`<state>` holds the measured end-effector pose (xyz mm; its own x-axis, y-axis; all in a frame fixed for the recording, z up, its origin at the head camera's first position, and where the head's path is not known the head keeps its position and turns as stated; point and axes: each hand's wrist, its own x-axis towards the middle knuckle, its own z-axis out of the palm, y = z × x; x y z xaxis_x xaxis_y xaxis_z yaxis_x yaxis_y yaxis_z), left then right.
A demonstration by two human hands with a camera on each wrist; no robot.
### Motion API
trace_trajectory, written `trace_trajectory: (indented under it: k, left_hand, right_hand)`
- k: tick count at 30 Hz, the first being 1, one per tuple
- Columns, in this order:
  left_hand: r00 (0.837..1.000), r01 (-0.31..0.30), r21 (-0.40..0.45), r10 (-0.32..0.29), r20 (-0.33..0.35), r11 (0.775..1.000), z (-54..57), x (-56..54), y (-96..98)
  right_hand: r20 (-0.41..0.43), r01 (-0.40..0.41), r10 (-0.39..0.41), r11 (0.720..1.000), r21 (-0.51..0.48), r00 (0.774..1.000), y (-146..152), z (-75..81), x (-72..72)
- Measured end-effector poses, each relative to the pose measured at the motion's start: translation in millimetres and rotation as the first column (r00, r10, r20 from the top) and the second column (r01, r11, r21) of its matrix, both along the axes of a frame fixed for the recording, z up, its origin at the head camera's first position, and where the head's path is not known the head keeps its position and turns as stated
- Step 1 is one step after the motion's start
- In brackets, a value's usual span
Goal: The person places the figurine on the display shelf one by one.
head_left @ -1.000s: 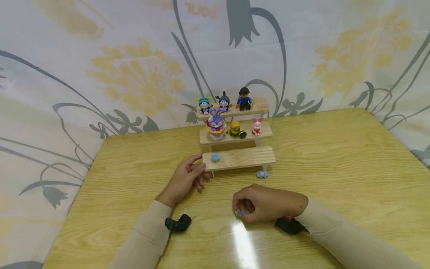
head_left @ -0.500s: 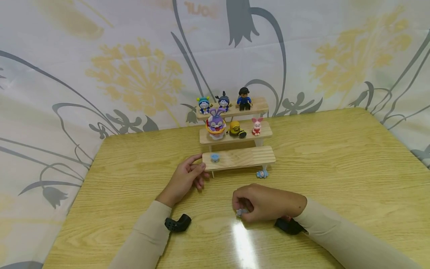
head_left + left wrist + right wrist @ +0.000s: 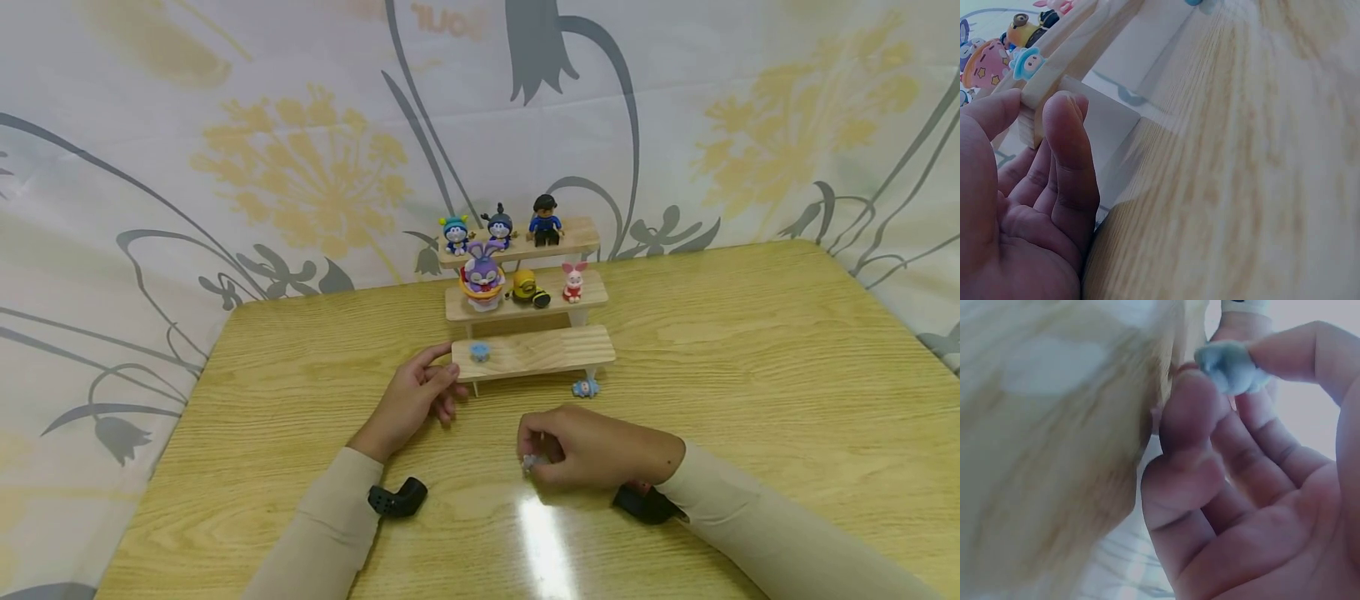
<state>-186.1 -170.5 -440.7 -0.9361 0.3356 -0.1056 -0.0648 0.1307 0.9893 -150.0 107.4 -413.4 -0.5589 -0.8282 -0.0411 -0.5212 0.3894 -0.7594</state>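
My right hand (image 3: 596, 448) pinches a small pale blue figurine (image 3: 1230, 365) between thumb and fingertips, low over the table. In the head view only a bit of that figurine shows past the fingers. My left hand (image 3: 414, 398) grips the left end of the lowest step of a wooden tiered display stand (image 3: 540, 352), thumb and finger at its edge. Near that end, a small blue figurine (image 3: 480, 352) stands on the step; the left wrist view shows its round face. Another light blue figurine (image 3: 585, 388) lies on the table by the stand's right leg.
On the middle step are a purple rabbit figure (image 3: 482, 277), a yellow and black figure (image 3: 528, 289) and a pink pig figure (image 3: 573, 283). The top step bears two blue-hooded figures and a black-haired figure (image 3: 545, 222). Behind the table (image 3: 750, 350) hangs a flowered cloth (image 3: 300, 167).
My right hand has shifted slightly up and left with the pale blue figurine, which looks turned in the fingers. The left hand and the stand have stayed put.
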Motion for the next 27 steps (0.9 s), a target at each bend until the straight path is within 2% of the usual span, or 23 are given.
trace_trajectory:
  k: [5, 9, 12, 16, 18, 23, 27]
  left_hand:
    - [1.000, -0.001, -0.004, 0.001, -0.009, 1.000, 0.3, 0.0, 0.5]
    - [1.000, -0.002, -0.004, 0.002, -0.007, 1.000, 0.5, 0.2, 0.8]
    - [1.000, -0.003, -0.004, 0.003, -0.006, 1.000, 0.3, 0.2, 0.8]
    - [1.000, -0.004, -0.006, 0.004, -0.005, 1.000, 0.1, 0.3, 0.8]
    - [1.000, -0.005, -0.005, 0.005, -0.004, 1.000, 0.3, 0.3, 0.9]
    - [1.000, -0.004, -0.004, 0.004, -0.007, 1.000, 0.6, 0.6, 1.0]
    - [1.000, -0.003, -0.001, 0.003, -0.008, 1.000, 0.3, 0.6, 0.6]
  right_hand:
    - [0.008, 0.042, -0.041, 0.998, -0.044, 0.999, 0.3, -2.1, -1.5]
    - [0.083, 0.071, -0.064, 0.994, -0.086, 0.995, 0.9, -3.5, -3.2]
    - [0.168, 0.094, -0.074, 0.989, -0.114, 0.983, 0.7, -3.9, -4.1]
    - [0.242, 0.108, -0.067, 0.981, -0.161, 0.968, 0.6, -3.3, -5.3]
    - [0.254, 0.112, -0.065, 0.978, -0.175, 0.965, 0.8, -2.4, -5.8]
    - [0.276, 0.135, -0.087, 0.978, -0.158, 0.957, 1.2, -1.8, -7.6]
    - [0.318, 0.155, -0.101, 0.977, -0.147, 0.943, 1.9, -1.2, -9.2]
